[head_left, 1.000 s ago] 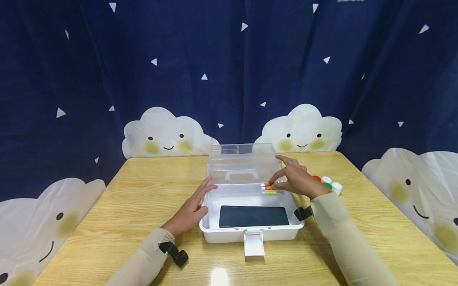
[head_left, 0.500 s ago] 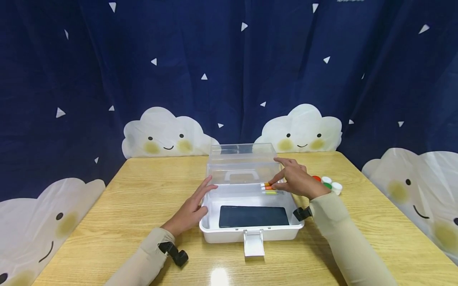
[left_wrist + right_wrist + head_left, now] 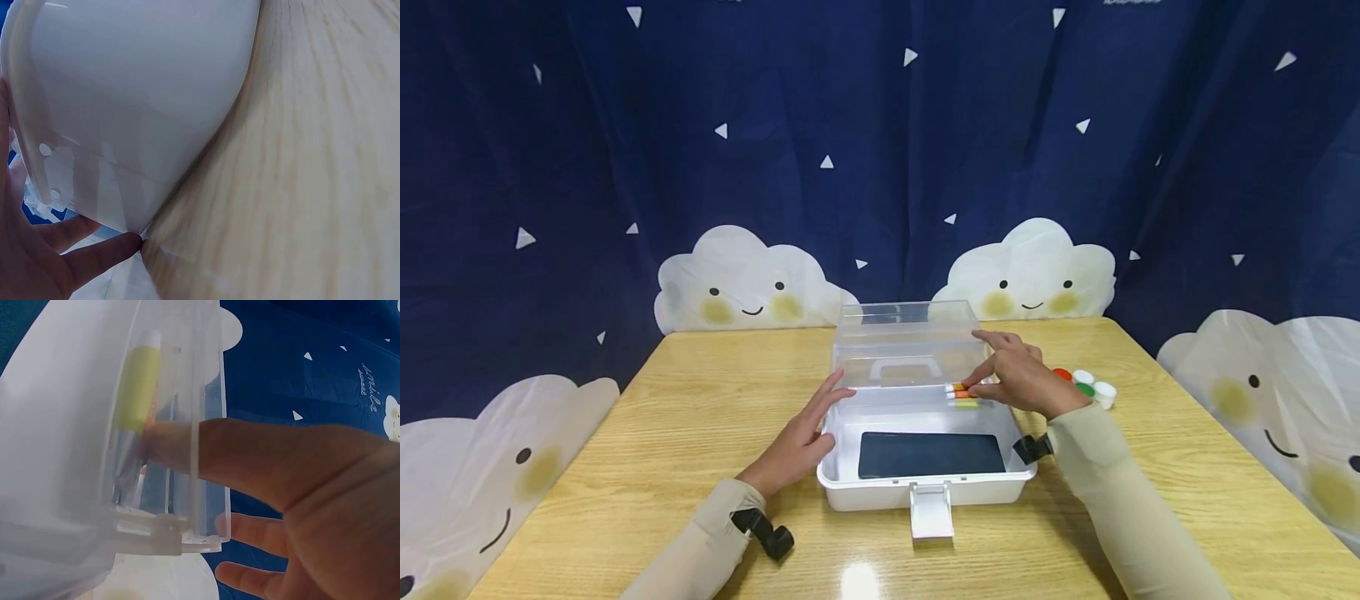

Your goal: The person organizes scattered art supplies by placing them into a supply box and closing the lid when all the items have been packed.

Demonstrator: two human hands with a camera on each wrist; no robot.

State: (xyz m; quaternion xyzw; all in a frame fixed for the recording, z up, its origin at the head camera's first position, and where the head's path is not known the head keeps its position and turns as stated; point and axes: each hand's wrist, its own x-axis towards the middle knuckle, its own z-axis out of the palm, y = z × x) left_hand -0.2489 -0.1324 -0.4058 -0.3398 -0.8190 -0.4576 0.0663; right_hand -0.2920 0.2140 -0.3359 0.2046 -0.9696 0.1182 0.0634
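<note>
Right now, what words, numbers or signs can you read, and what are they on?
Dark blue curtain, right wrist view: sideways white lettering, maybe "Smile" and another word, too blurred to be sure.
Same curtain, head view: cut-off lettering at the top edge, unreadable.
White box, coloured sticks, little pots: no words or numbers I can make out.
</note>
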